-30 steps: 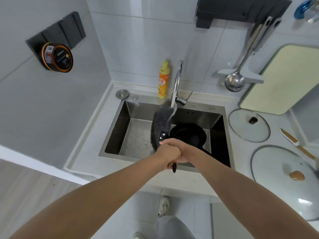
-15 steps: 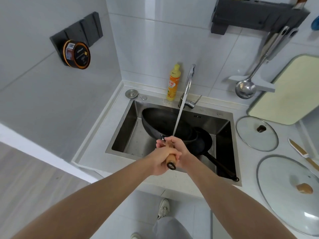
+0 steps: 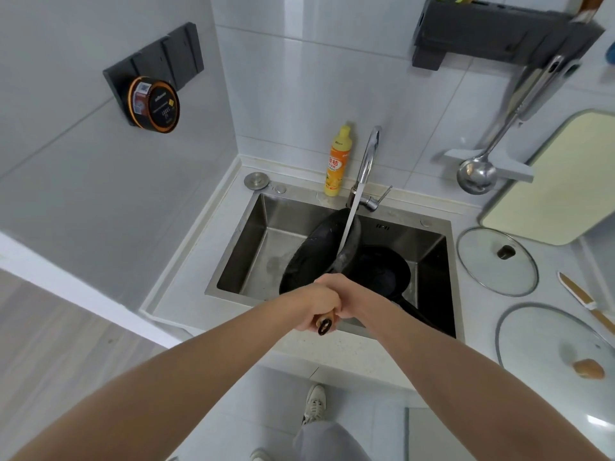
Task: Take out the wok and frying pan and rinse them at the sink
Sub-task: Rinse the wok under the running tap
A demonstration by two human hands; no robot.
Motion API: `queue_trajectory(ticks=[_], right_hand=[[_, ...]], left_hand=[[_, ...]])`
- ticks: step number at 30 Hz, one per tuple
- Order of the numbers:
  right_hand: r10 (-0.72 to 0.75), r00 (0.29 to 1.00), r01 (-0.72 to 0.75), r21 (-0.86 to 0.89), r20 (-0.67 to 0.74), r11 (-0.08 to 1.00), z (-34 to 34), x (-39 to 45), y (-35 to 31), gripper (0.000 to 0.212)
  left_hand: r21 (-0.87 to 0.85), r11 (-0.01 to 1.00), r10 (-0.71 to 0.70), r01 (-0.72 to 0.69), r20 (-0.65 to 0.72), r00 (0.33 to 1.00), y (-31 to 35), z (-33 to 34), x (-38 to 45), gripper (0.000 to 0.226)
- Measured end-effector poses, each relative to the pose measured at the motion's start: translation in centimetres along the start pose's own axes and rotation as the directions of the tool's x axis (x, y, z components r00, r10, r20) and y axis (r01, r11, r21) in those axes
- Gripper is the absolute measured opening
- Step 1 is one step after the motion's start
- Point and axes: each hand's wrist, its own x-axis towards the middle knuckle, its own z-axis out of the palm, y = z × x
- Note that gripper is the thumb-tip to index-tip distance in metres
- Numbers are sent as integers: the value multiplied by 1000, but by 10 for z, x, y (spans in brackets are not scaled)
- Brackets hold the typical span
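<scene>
Wok point(image 3: 321, 251) tilted over sink point(image 3: 253, 234), centre frame, tap point(image 3: 367, 161) water hitting its rim. Left hand point(image 3: 316, 302) and right hand point(image 3: 357, 299) both wrapped tight around its wooden handle point(image 3: 325, 322). Frying pan point(image 3: 382, 271) sits in sink, just right of wok.

The wok point(image 3: 319, 251) and pan point(image 3: 379, 271) are showing black in the steel-grey sink point(image 3: 263, 234). The soap bottle point(image 3: 336, 163) is glowing yellow and orange. The cutting board point(image 3: 562, 181) is looking cream, green-edged; the wall tiles point(image 3: 299, 78) are gleaming white.
</scene>
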Motion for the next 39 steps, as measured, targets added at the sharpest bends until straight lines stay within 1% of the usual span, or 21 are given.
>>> queue_trajectory(ticks=[1, 4, 6, 11, 14, 19, 21, 22, 24, 26, 28, 30, 32, 34, 35, 36, 37, 38, 39], right_hand=[[3, 999, -4, -14, -36, 1000, 0, 2, -3, 19], [-20, 988, 30, 65, -155, 997, -2, 8, -13, 14], [-47, 978, 68, 96, -204, 993, 0, 7, -15, 12], [-88, 964, 130, 155, -250, 979, -1, 6, -11, 11], [-95, 966, 136, 160, -242, 978, -3, 6, -10, 12], [-112, 974, 150, 193, -196, 970, 2, 6, 1, 8], [-113, 983, 143, 218, -145, 965, 2, 2, 6, 6], [-107, 988, 131, 236, -111, 963, 1, 1, 9, 12], [-78, 996, 84, 281, -33, 956, 1, -5, 16, 17], [-74, 997, 63, 297, 26, 953, 2, -9, 24, 12], [-68, 997, 54, 256, 46, 965, 4, -9, 28, 7], [-20, 998, 8, 208, 56, 978, 10, -9, 30, 17], [24, 998, -35, 185, 60, 982, 17, -9, 32, 31], [43, 998, -51, 203, 44, 978, 23, -9, 37, 38], [38, 998, -46, 216, 40, 975, 26, -9, 40, 37], [25, 999, -32, 230, 36, 973, 27, -10, 42, 38], [6, 1000, -13, 249, 28, 968, 29, -11, 44, 41], [-7, 1000, -1, 277, 27, 961, 27, -8, 45, 47], [-14, 999, 5, 295, 29, 956, 27, -10, 44, 51]], left_hand=[[-42, 999, -3, 4, 17, 1000, 2, -1, 1, 24], [-245, 969, 19, 2, 84, 996, 11, -11, 2, 26], [-319, 948, 40, -6, 102, 994, 9, -15, 4, 25], [-333, 942, 80, -39, 111, 991, 2, -12, 10, 19], [-328, 944, 86, -46, 111, 990, 3, -12, 6, 18], [-259, 964, 82, -54, 98, 992, -6, -9, 3, 10], [-189, 979, 85, -74, 50, 995, -8, -5, -2, 10], [-143, 986, 91, -88, 16, 996, -9, -1, -4, 10], [-29, 993, 112, -114, -61, 992, -13, 7, -6, 14], [117, 985, 138, -124, -125, 983, -22, 14, -2, 24], [269, 955, 178, -125, -186, 966, -30, 17, -3, 24], [411, 905, 234, -111, -262, 936, -38, 18, -5, 28], [512, 851, 295, -112, -292, 910, -47, 18, -4, 31], [505, 844, 345, -182, -251, 905, -54, 15, -4, 32], [467, 859, 348, -210, -233, 908, -56, 14, -3, 32], [422, 884, 322, -204, -231, 918, -56, 13, -4, 31], [376, 912, 269, -163, -250, 930, -54, 11, -8, 30], [312, 945, 187, -99, -265, 946, -52, 10, -13, 29], [200, 979, 90, -43, -234, 968, -49, 8, -14, 26]])
